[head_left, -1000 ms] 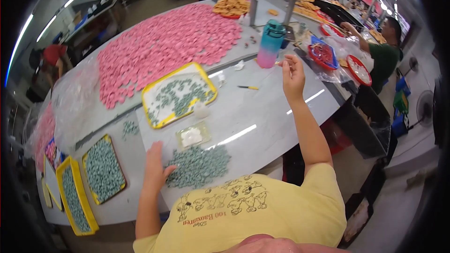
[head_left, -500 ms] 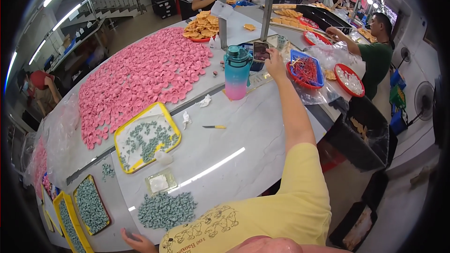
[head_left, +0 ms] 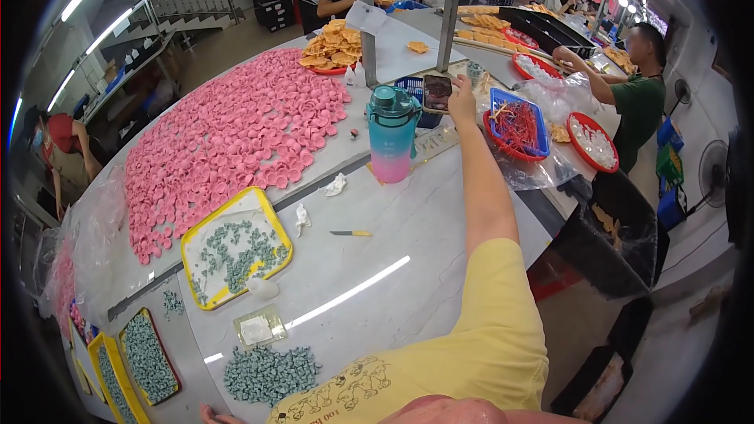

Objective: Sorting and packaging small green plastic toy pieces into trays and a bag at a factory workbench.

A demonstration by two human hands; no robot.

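Since the earliest frame, the right hand (head_left: 463, 102) has moved from open air right of the bottle (head_left: 393, 141) to the phone (head_left: 437, 93); the left hand (head_left: 214, 415) has left the green pieces (head_left: 271, 374).

Right grip: fingers partly bent at the phone's right edge; whether they pinch it or merely touch cannot be told. Left grip: only fingers show, well to the near left of the bottle; opening and contents cannot be told.

Risk, as judged: a sideways push could tip the phone, or knock it into the bottle, since both stand close together.

Phone: just beyond and right of the bottle, tilted up by a blue basket (head_left: 408, 85), dark-framed, screen facing the person, its picture too small to read.

Further out: red strands (head_left: 516, 120) right of the bottle; knife (head_left: 351, 233) and green pieces on its near left.
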